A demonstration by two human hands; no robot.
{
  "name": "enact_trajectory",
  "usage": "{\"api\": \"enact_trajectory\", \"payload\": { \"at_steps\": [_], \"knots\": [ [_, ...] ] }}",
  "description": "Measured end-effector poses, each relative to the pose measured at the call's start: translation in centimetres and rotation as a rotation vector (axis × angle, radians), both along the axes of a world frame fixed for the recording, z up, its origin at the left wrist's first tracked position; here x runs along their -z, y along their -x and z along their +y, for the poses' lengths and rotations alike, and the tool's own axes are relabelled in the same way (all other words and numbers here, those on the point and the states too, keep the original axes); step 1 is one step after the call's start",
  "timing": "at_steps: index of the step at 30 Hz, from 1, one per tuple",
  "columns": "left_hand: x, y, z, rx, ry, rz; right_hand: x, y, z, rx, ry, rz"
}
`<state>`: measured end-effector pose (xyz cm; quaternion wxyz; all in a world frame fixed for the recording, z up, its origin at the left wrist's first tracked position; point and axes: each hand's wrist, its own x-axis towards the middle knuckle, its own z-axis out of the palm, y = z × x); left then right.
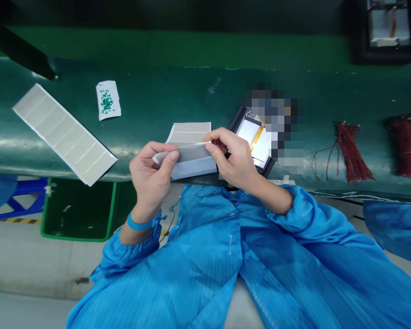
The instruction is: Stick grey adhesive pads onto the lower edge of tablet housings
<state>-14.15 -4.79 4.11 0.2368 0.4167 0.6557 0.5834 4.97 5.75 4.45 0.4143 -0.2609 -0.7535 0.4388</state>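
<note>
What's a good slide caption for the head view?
Left hand and right hand pinch a grey sticker sheet over a green bench.

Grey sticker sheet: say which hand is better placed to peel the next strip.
Right, probably. The right hand pinches the upper edge of the sheet between thumb and forefinger, while the left hand grips its left end and looks set to steady it.

- 2 grey label sheets: long sheet (64,133) left, bent sheet (188,153) centre
- 1 white slip (108,99), green dots, far left
- 2 red wire bundles: inner bundle (351,151), outer bundle (406,145), right
- 2 black trays: centre tray (235,122), far-right tray (385,32)
- 1 green bin (78,210), near left
</note>
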Motion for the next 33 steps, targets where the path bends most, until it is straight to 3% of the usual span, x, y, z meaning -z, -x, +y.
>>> {"api": "enact_trajectory", "payload": {
  "at_steps": [7,11,15,19,22,25,28,31,33],
  "knots": [
    [-0.7,-0.4,0.2,-0.020,0.045,0.026,-0.1,-1.0,0.0,0.091,-0.211,-0.226],
    [-0.6,-0.5,0.3,-0.017,0.063,-0.029,0.9,-1.7,-0.1,0.068,-0.221,-0.356],
    [-0.7,-0.7,0.2,0.015,0.088,-0.075,1.7,-1.3,-0.1,0.060,-0.242,-0.332],
    [-0.7,0.0,0.8,0.013,0.076,-0.093,0.2,-1.0,-0.9,0.054,-0.301,-0.153],
    [0.3,2.7,1.9,0.020,0.094,-0.060,-1.9,-1.5,-1.5,0.063,-0.180,-0.066],
    [1.1,6.5,2.9,0.104,0.224,0.099,-3.5,-2.8,-1.3,0.096,-0.001,-0.072],
    [0.4,8.2,3.4,0.110,0.356,0.543,-3.4,-4.5,-0.4,0.122,0.077,-0.104],
    [-0.6,5.5,3.5,0.057,0.253,0.945,-2.2,-6.8,0.6,0.210,0.085,-0.124],
    [-0.4,1.7,3.6,0.198,0.166,0.955,-1.3,-8.7,1.2,0.304,0.097,-0.128]
  ]
}}
